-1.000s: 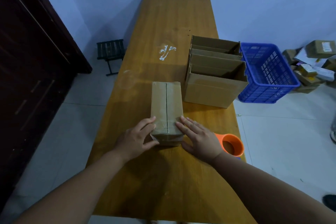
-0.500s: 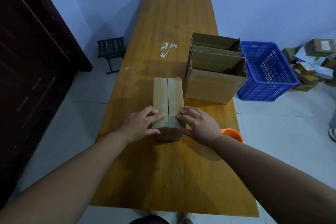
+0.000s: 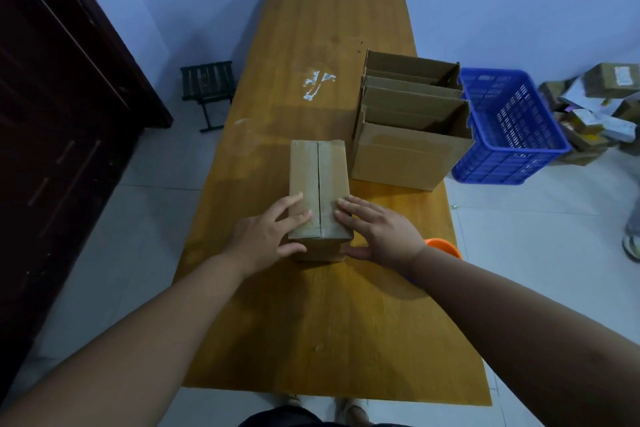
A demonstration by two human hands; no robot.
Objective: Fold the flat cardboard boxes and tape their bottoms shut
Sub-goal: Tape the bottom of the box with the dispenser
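Observation:
A small cardboard box [image 3: 318, 177] stands on the wooden table [image 3: 332, 28] with its two bottom flaps closed upward, a seam running down the middle and glossy tape over it. My left hand [image 3: 268, 236] rests on the box's near left corner, fingers straight on top and thumb against the near side. My right hand [image 3: 377, 230] lies on the near right corner in the same way, fingers flat on the flap and thumb on the side. An orange tape roll [image 3: 445, 248] peeks out behind my right wrist.
Several folded open-topped boxes [image 3: 408, 152] stand in a row right of the small box. A blue plastic crate [image 3: 509, 128] sits on the floor beyond the table's right edge, with a heap of parcels [image 3: 595, 104] farther right. A dark stool [image 3: 207, 85] stands left of the table.
Both hands have flattened on the box's near corners after curling over them half a second ago. The box stays in place.

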